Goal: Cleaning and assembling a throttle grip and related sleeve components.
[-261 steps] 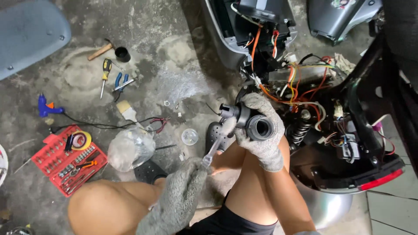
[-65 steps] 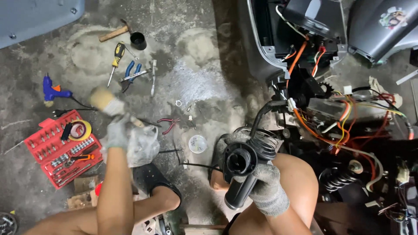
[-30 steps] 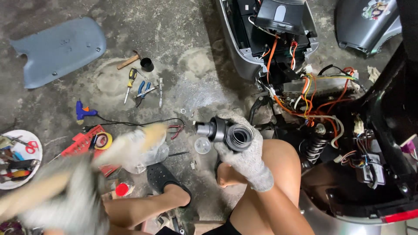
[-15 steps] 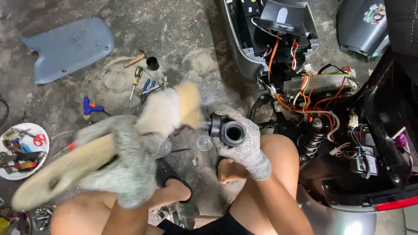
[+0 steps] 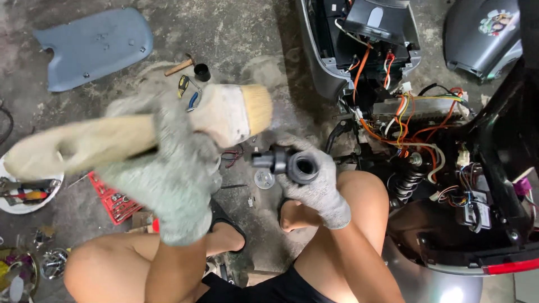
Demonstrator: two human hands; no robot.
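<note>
My left hand (image 5: 177,179), in a grey knit glove, grips a wide paintbrush (image 5: 168,126) with a pale wooden handle and light bristles pointing right, raised close to the camera and blurred. My right hand (image 5: 317,188), also gloved, holds a dark grey tubular metal part (image 5: 286,163) with a round opening facing up, just right of the bristles. Both hands are above my bare knees, over the concrete floor.
An opened scooter (image 5: 404,112) with exposed orange and white wiring fills the right side. A grey body panel (image 5: 92,47) lies at top left. A hammer (image 5: 181,65), pliers, a red socket tray (image 5: 115,202) and a white dish of tools (image 5: 22,193) litter the floor.
My left hand has picked up the paintbrush from the floor and lifted it up and to the right, bristles now beside the part. My right hand has kept its hold on the part.
</note>
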